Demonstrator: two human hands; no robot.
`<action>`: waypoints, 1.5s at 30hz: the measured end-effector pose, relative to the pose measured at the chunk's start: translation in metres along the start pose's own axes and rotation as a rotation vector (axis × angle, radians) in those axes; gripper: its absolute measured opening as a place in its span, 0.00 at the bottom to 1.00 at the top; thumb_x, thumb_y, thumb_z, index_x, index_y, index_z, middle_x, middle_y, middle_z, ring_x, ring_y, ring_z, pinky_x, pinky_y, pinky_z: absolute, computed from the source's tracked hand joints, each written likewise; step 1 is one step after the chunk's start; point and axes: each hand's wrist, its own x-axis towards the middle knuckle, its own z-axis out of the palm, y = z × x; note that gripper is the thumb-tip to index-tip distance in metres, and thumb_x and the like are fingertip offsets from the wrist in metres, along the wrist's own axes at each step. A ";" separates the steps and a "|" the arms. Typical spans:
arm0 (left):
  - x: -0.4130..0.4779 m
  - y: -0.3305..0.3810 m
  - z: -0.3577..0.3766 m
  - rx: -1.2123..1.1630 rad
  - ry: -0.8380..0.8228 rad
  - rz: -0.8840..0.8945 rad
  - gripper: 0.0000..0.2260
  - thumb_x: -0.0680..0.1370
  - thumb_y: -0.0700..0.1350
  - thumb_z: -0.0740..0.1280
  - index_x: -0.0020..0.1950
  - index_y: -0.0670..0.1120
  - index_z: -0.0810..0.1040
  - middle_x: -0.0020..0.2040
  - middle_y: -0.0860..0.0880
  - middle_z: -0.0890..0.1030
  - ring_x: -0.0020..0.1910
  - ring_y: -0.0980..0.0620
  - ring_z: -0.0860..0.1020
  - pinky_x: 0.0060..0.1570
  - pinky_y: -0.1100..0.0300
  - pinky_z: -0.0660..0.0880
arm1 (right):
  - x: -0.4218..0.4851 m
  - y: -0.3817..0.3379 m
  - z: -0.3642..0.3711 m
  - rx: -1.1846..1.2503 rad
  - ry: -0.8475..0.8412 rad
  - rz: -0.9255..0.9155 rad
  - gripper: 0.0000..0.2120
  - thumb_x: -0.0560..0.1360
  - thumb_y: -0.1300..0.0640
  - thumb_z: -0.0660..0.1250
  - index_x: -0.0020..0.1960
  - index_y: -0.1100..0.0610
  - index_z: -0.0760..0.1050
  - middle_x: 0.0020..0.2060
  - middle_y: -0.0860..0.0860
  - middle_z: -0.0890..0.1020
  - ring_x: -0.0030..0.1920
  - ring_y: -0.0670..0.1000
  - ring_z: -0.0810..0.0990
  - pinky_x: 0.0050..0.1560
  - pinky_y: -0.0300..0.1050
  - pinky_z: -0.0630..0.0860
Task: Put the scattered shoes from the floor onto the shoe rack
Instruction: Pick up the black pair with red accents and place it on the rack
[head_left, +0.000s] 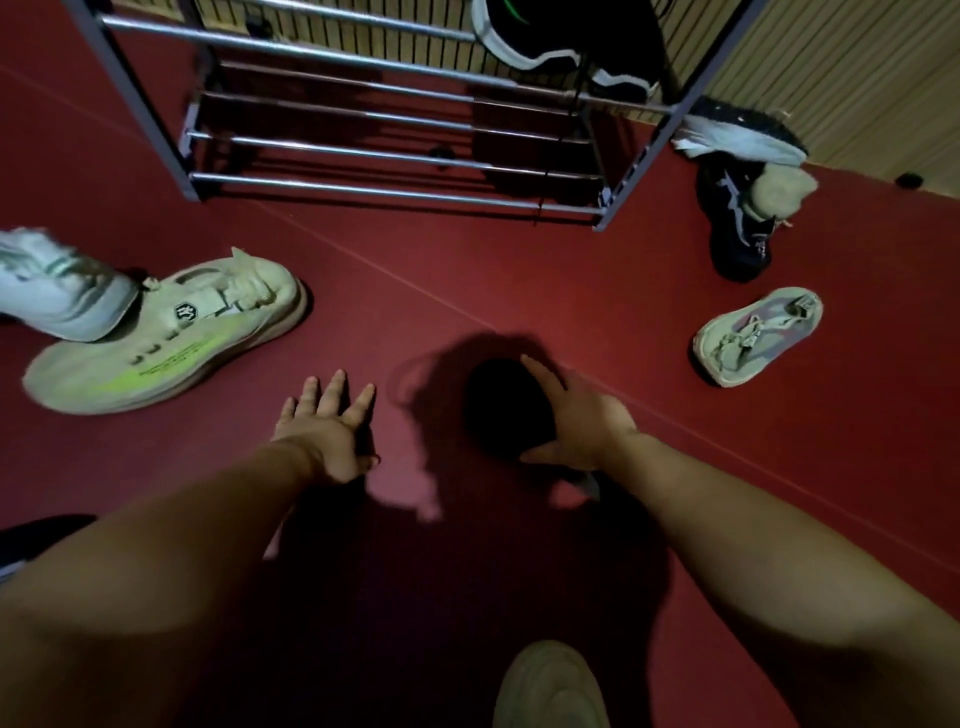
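Observation:
My right hand is wrapped around a dark, rounded black shoe low over the red floor; its details are lost in shadow. My left hand hovers beside it, fingers spread, holding nothing. The metal shoe rack stands at the top with bare bars on its lower tiers and a black shoe with a white sole on an upper tier at the right. A large beige shoe with a neon green stripe lies on the floor to the left, partly under a white shoe.
Right of the rack lie a dark shoe with a white sole, a black shoe with a beige item on it, and a small beige and pink shoe. A beige shoe shows at the bottom edge. A slatted wall runs behind.

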 end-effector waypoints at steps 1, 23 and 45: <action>0.000 -0.003 -0.001 -0.018 0.025 -0.001 0.41 0.75 0.62 0.63 0.76 0.57 0.37 0.77 0.46 0.37 0.76 0.42 0.39 0.74 0.48 0.43 | 0.003 -0.009 -0.004 0.084 0.010 -0.019 0.54 0.65 0.37 0.72 0.76 0.43 0.37 0.70 0.58 0.62 0.65 0.60 0.71 0.62 0.52 0.71; -0.001 -0.021 -0.011 -0.149 0.227 -0.149 0.42 0.74 0.62 0.63 0.77 0.53 0.39 0.77 0.41 0.46 0.76 0.39 0.45 0.73 0.47 0.46 | 0.048 0.001 -0.047 0.533 0.274 0.363 0.25 0.81 0.45 0.52 0.76 0.49 0.56 0.73 0.55 0.61 0.71 0.59 0.63 0.68 0.52 0.62; -0.067 -0.064 0.013 0.005 0.050 -0.215 0.35 0.77 0.61 0.57 0.77 0.55 0.42 0.78 0.43 0.40 0.75 0.40 0.36 0.72 0.42 0.37 | 0.014 -0.114 -0.006 -0.163 -0.008 0.004 0.44 0.76 0.41 0.60 0.75 0.47 0.30 0.66 0.61 0.67 0.60 0.60 0.71 0.57 0.52 0.70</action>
